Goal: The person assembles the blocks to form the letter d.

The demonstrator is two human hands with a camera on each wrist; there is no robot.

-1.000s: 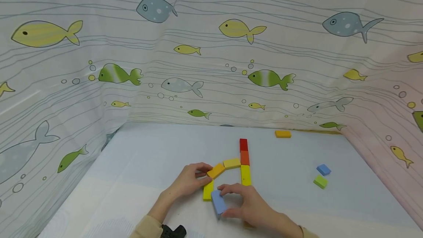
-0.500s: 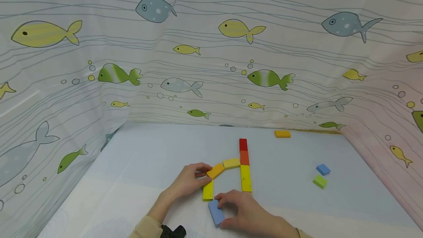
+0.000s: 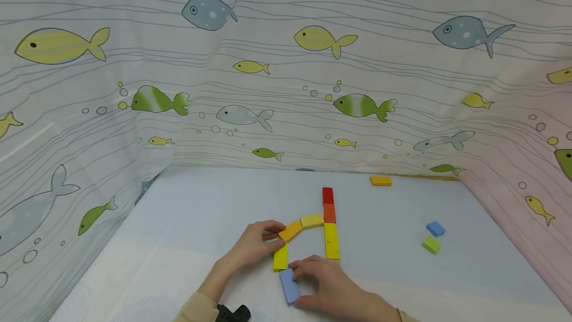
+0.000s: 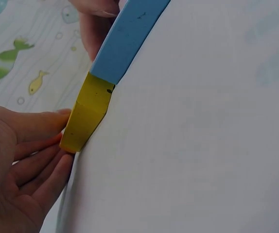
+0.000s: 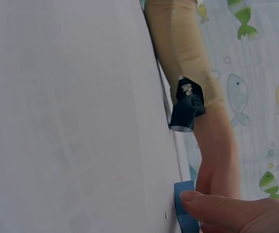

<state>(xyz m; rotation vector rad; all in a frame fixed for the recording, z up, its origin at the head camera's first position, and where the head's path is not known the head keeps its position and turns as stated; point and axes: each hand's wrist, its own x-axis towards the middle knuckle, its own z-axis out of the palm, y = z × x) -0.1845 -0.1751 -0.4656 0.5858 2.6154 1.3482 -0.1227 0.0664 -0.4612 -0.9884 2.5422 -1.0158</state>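
Note:
Several flat blocks form a curved outline on the table. My right hand (image 3: 328,284) pinches a blue block (image 3: 289,286) between thumb and fingers, its far end right at the near end of a yellow block (image 3: 280,257). In the left wrist view the blue block (image 4: 130,41) meets the yellow block (image 4: 88,109) at a slight angle. My left hand (image 3: 256,240) holds a slanted orange block (image 3: 291,231), index finger at its far side and thumb where it meets the yellow one. A pale yellow block (image 3: 312,221) continues the outline to the right.
A straight column runs away from me: a long yellow piece (image 3: 331,241), an orange-red block (image 3: 329,213) and a red block (image 3: 328,195). Loose at the right lie a small blue block (image 3: 435,228), a green block (image 3: 431,245) and an orange block (image 3: 381,181). A fish-patterned curtain (image 3: 277,88) surrounds the table.
My right hand has brought the blue block down, toward me and slightly left, to below the yellow block's near end. My left hand stays in place.

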